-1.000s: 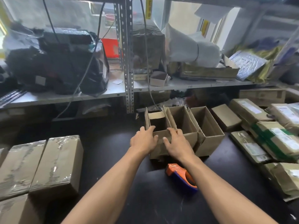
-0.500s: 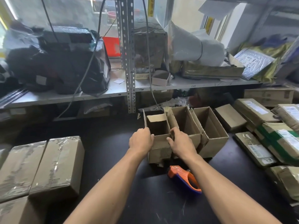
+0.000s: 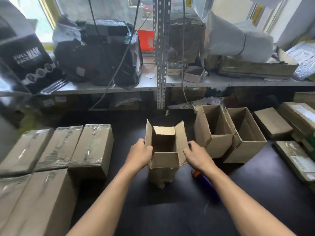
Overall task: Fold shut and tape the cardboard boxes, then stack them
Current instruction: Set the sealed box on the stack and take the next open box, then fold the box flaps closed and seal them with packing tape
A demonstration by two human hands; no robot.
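Open cardboard box [image 3: 164, 160] stands upright on the black table [image 3: 187, 215], near the middle, all four top flaps up. Left hand [image 3: 140, 155] grips the left flap, thumb curled over its edge into the opening. Right hand [image 3: 196, 156] holds the right flap from outside, fingers bent round its near edge. Box bottom looks crumpled; can't tell whether it is taped.

Two more open boxes [image 3: 228, 133] sit to the right and a bit farther back, touching each other, apart from the held one, tops open, nothing seen inside.

Tape dispenser [image 3: 203, 180] — orange and blue — lies on the table just right of the held box, mostly hidden under the right forearm.

Left side: a group of sealed boxes [image 3: 75, 147] lying flat, clear tape shiny across their tops, packed side by side, with more of them nearer the viewer.

Right edge: a pile of sealed parcels [image 3: 296, 123] with labels, some wrapped in film.

Far side: metal shelf [image 3: 160, 53] with a perforated upright. On it black bags [image 3: 98, 60], a black carton printed "FULL FACE MASK" [image 3: 28, 61], a small open box [image 3: 194, 74], a white foam roll [image 3: 242, 40] — cables hang down in front.
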